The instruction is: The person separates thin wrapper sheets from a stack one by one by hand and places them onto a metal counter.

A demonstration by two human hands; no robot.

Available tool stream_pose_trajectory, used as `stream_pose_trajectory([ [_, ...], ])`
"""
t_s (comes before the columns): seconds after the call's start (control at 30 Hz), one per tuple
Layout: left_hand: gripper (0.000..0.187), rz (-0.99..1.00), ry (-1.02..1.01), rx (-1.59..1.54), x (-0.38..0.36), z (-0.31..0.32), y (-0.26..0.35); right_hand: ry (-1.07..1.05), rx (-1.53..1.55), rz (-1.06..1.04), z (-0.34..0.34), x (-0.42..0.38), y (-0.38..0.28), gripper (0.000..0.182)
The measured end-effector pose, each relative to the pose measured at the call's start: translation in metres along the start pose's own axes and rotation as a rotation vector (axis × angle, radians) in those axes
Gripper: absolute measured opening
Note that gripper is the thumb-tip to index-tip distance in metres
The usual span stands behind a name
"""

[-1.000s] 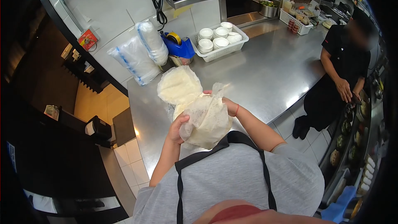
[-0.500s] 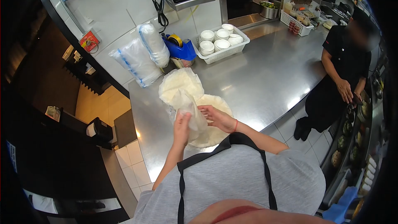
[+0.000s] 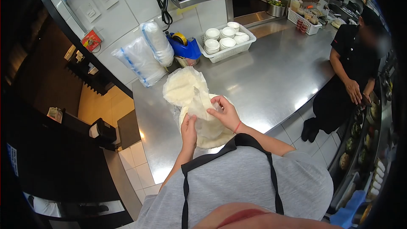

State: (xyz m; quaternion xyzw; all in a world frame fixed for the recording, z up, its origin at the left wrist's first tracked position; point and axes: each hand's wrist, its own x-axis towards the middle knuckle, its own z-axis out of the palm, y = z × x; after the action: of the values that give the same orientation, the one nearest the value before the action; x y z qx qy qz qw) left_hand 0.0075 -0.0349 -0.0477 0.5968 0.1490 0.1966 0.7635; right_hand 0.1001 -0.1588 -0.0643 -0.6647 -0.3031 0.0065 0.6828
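Between my hands hangs a thin translucent sheet [image 3: 202,124], whitish and crumpled toward its upper end. My left hand [image 3: 189,132] pinches its left edge, thumb uppermost. On the other side my right hand [image 3: 226,113] grips its upper right edge between thumb and fingers. Below the sheet lies a pale round of flat dough [image 3: 210,143], partly covered by it and my hands. Just beyond is a second pale dough round [image 3: 183,86] with clear film sticking out around its rim.
Bags of clear plastic [image 3: 142,65], a blue tape dispenser [image 3: 186,48] and a white basket [image 3: 231,54] of small white cups line the back of the steel counter [image 3: 271,72]. To the right, a person in black [image 3: 354,65] stands beside food containers.
My right hand has moved up and now pinches the sheet's upper edge. The sheet is spread wider between my hands. My left hand has shifted slightly.
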Motion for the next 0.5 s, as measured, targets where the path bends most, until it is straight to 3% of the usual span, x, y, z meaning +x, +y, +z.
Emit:
stream_pose_trajectory([
  [0.1, 0.019, 0.041, 0.049, 0.034, 0.006, -0.004, -0.01, 0.057, -0.145, -0.038, -0.005, 0.002, -0.014, 0.018],
  [0.2, 0.019, 0.159, 0.069, 0.233, 0.015, -0.011, -0.032, 0.018, -0.023, 0.153, -0.001, 0.003, -0.026, 0.016],
  [0.27, 0.027, 0.403, 0.178, 0.295, 0.022, 0.001, -0.031, 0.003, -0.081, 0.078, 0.002, 0.005, -0.034, 0.015],
  [0.4, 0.027, 0.487, 0.251, 0.428, 0.031, -0.006, 0.002, 0.102, -0.148, -0.083, -0.009, 0.018, -0.023, 0.015],
  [0.5, 0.024, 0.568, 0.31, 0.624, 0.037, -0.009, 0.027, 0.041, -0.334, 0.124, -0.031, 0.026, -0.026, 0.023],
])
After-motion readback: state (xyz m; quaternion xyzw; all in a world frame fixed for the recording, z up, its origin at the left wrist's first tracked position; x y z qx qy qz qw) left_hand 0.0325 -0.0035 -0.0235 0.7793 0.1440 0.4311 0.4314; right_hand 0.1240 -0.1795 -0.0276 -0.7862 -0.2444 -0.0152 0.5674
